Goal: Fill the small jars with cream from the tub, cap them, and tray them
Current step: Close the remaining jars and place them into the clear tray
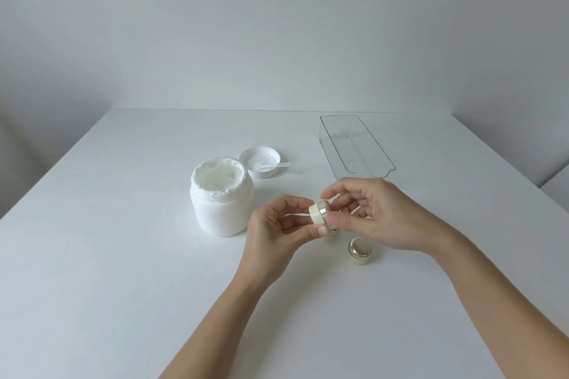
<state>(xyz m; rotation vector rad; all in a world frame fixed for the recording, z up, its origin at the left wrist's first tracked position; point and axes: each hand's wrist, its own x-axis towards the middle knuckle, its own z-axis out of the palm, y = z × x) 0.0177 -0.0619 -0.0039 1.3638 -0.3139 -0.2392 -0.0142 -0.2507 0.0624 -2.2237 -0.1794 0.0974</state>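
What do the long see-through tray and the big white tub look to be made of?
Tray: probably clear, glossy hard plastic; the table shows through its walls and its rim catches thin highlights. It could be glass, though that looks less likely.
Tub: apparently opaque white plastic with a soft sheen; it has a moulded threaded neck.
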